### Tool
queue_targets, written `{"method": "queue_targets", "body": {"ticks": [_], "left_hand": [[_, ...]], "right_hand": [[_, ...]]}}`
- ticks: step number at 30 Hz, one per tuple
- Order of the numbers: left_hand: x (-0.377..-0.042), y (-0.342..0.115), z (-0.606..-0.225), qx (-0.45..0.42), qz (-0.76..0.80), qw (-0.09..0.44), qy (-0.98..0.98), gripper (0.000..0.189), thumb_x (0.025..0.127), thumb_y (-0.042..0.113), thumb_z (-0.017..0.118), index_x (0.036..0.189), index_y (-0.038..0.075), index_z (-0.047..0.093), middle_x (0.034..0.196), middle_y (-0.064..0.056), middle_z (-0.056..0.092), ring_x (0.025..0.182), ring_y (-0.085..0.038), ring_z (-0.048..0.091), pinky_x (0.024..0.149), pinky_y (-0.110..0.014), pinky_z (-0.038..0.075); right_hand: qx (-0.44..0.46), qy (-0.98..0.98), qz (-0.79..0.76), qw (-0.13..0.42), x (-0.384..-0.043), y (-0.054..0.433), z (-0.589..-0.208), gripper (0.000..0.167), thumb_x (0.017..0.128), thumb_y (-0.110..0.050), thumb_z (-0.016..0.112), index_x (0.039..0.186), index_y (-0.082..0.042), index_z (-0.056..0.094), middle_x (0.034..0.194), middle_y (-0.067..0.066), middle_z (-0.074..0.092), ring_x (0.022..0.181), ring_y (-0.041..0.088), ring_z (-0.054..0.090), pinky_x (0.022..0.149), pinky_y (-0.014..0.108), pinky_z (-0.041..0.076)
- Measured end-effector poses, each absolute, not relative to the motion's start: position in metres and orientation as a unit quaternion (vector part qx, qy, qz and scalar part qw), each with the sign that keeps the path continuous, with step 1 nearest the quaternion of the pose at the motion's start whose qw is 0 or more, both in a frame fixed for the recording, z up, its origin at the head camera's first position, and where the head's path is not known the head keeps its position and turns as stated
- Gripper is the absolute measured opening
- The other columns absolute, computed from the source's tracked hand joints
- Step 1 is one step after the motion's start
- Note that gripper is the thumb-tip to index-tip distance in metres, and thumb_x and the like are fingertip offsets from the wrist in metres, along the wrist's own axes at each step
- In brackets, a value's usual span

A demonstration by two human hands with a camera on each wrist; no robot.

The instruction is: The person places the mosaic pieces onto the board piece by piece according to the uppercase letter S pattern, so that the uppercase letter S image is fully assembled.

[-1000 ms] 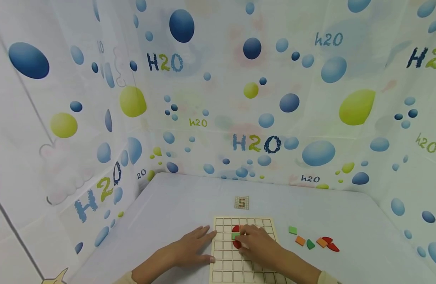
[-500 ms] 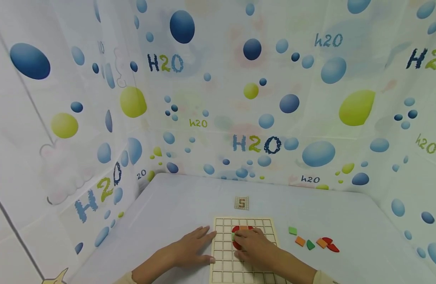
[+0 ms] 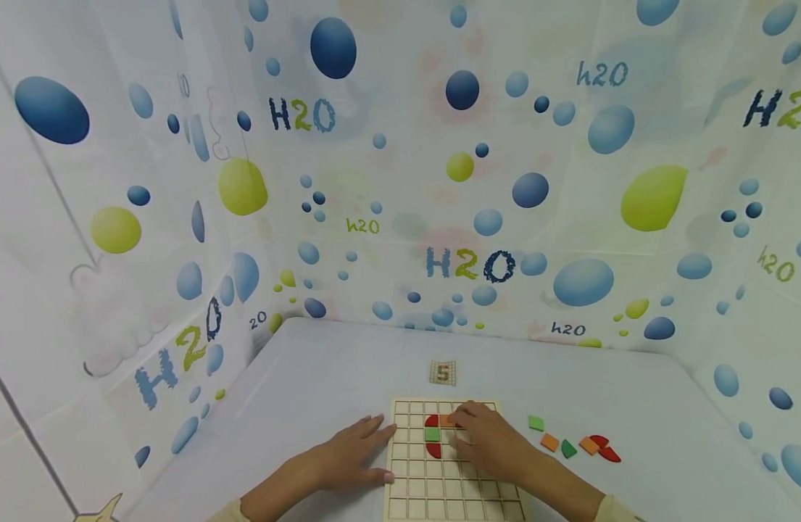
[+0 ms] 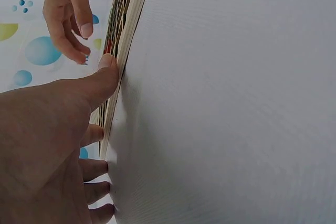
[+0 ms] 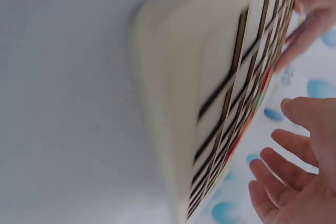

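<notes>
A pale wooden grid board [image 3: 416,487] lies on the table. Its cells hold a red quarter-round piece [image 3: 432,420], an orange square [image 3: 446,420], a green square [image 3: 432,434] and a lower red piece [image 3: 433,451]. Another red piece right of the orange one is mostly covered by fingers. My left hand [image 3: 351,457] rests along the board's left edge, thumb and fingertips touching it in the left wrist view. Above the board is my right hand [image 3: 491,444], fingers spread and loosely bent, with nothing between them in the right wrist view [image 5: 289,169].
Right of the board lie loose pieces: a green square [image 3: 536,423], an orange square [image 3: 549,442], a dark green quarter-round [image 3: 568,449], another orange square [image 3: 588,445] and red ones [image 3: 609,454]. Beyond the board sits a small pattern card [image 3: 443,373]. A printed curtain [image 3: 400,181] surrounds the table.
My right hand has lifted from the pieces and shifted slightly right, uncovering the orange square, green square and lower red piece. The left hand stays put.
</notes>
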State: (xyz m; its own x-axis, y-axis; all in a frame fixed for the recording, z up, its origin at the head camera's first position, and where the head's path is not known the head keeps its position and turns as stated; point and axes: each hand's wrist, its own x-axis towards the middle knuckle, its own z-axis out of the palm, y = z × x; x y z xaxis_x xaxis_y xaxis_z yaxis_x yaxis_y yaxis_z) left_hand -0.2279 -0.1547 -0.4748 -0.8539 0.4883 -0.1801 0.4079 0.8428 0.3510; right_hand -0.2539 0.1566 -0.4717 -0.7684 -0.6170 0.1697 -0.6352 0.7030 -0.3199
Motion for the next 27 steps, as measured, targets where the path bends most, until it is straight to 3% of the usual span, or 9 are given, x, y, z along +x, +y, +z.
{"method": "queue_targets", "body": {"ticks": [7, 11, 15, 20, 27], "left_hand": [[-0.228, -0.155, -0.476, 0.234, 0.153, 0.142, 0.95, 0.085, 0.095, 0.065, 0.066, 0.164, 0.024, 0.039, 0.172, -0.015, 0.032, 0.158, -0.041, 0.029, 0.123, -0.063, 0.033], [-0.228, -0.155, -0.476, 0.241, 0.149, 0.142, 0.948, 0.085, 0.096, 0.066, 0.065, 0.165, 0.023, 0.039, 0.172, -0.015, 0.032, 0.158, -0.041, 0.029, 0.123, -0.062, 0.033], [-0.228, -0.156, -0.475, 0.247, 0.145, 0.138, 0.948, 0.085, 0.097, 0.067, 0.063, 0.165, 0.023, 0.038, 0.172, -0.016, 0.031, 0.158, -0.041, 0.029, 0.123, -0.062, 0.034], [-0.228, -0.157, -0.474, 0.244, 0.147, 0.135, 0.949, 0.086, 0.097, 0.067, 0.062, 0.165, 0.023, 0.037, 0.172, -0.016, 0.031, 0.158, -0.041, 0.029, 0.123, -0.062, 0.033], [-0.227, -0.156, -0.474, 0.246, 0.154, 0.132, 0.948, 0.085, 0.097, 0.067, 0.063, 0.165, 0.022, 0.038, 0.172, -0.016, 0.031, 0.159, -0.041, 0.028, 0.123, -0.063, 0.033]], "right_hand": [[0.25, -0.932, 0.26, 0.046, -0.266, 0.206, -0.473, 0.038, 0.099, -0.017, 0.076, 0.133, -0.005, 0.065, 0.127, 0.008, 0.062, 0.121, 0.029, 0.063, 0.099, 0.051, 0.057], [0.191, -0.946, 0.255, 0.062, -0.271, 0.237, -0.474, 0.038, 0.096, -0.015, 0.079, 0.129, -0.002, 0.065, 0.121, 0.013, 0.061, 0.112, 0.029, 0.063, 0.095, 0.051, 0.056], [0.131, -0.958, 0.253, 0.02, -0.277, 0.261, -0.472, 0.041, 0.095, -0.02, 0.08, 0.126, 0.002, 0.063, 0.118, 0.021, 0.059, 0.102, 0.031, 0.062, 0.087, 0.051, 0.056], [0.086, -0.965, 0.245, -0.041, -0.285, 0.275, -0.477, 0.042, 0.094, -0.029, 0.082, 0.117, 0.0, 0.062, 0.114, 0.021, 0.058, 0.1, 0.034, 0.061, 0.083, 0.052, 0.056], [0.09, -0.963, 0.253, -0.032, -0.29, 0.276, -0.485, 0.024, 0.095, -0.018, 0.079, 0.108, -0.006, 0.063, 0.105, 0.011, 0.059, 0.094, 0.024, 0.059, 0.083, 0.046, 0.056]]}}
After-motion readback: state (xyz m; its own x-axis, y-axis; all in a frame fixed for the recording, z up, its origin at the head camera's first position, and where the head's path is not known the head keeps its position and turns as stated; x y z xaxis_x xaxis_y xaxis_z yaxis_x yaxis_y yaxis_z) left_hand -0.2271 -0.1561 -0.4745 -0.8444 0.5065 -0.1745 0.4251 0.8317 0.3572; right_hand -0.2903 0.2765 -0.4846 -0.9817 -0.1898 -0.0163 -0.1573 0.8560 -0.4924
